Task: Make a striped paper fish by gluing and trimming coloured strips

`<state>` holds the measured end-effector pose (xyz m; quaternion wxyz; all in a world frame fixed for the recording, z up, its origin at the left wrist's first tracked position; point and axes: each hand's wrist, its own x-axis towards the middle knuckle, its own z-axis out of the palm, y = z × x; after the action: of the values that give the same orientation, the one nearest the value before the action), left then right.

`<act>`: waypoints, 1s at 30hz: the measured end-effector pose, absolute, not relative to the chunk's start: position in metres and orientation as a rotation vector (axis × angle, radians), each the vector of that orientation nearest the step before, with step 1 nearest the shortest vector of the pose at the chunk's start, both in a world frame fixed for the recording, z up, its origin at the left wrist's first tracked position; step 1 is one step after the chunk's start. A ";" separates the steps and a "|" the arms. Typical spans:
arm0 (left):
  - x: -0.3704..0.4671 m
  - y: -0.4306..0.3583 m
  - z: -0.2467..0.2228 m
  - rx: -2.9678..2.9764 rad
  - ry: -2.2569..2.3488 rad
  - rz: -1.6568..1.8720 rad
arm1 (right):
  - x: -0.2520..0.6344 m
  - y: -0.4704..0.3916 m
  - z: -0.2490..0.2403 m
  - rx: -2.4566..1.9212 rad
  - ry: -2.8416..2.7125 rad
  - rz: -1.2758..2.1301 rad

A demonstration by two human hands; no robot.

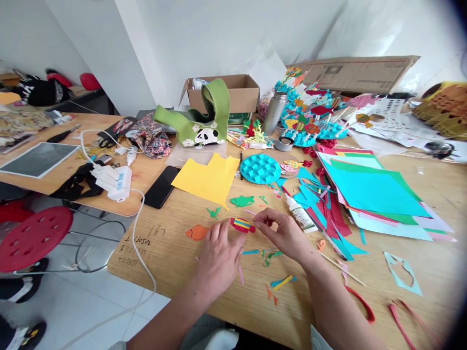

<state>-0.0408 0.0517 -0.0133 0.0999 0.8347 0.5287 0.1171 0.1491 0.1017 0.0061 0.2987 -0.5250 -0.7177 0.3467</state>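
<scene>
A red paper fish (pixel 241 224) with yellow and blue stripes lies on the wooden table between my hands. My left hand (pixel 223 253) rests on the table, its index finger and thumb at the fish's edges, holding it down. Beside the tail, my right hand (pixel 283 234) is closed in a pinch; what its fingertips hold is too small to make out. An orange paper fish (pixel 196 232) lies left of my left hand, partly under its fingers. Beyond the red fish is a green paper fish (pixel 242 201). A glue bottle (pixel 300 214) lies by my right hand.
Paper scraps and strips (pixel 283 283) are scattered nearby. Red-handled scissors (pixel 361 304) lie at right, near a stack of coloured paper (pixel 375 187). Yellow paper (pixel 206 177), a phone (pixel 161 187) and a blue paper plate (pixel 260 168) lie farther back. A white cable (pixel 136 243) crosses the left edge.
</scene>
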 end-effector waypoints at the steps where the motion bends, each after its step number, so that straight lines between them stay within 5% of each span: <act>1: -0.042 0.052 -0.012 2.464 1.556 0.351 | 0.149 0.101 0.009 -1.382 -1.927 0.940; 17: -0.068 0.062 -0.020 2.201 1.270 0.837 | 0.157 0.083 0.041 -1.289 -1.675 0.830; 30: -0.066 0.065 -0.045 2.069 1.356 1.076 | 0.167 0.038 0.030 -1.423 -2.162 0.671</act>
<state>-0.0661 0.0646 -0.0451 0.2202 0.7480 0.4904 0.3892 0.1667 0.0383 0.0301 0.2316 -0.5177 -0.7866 0.2442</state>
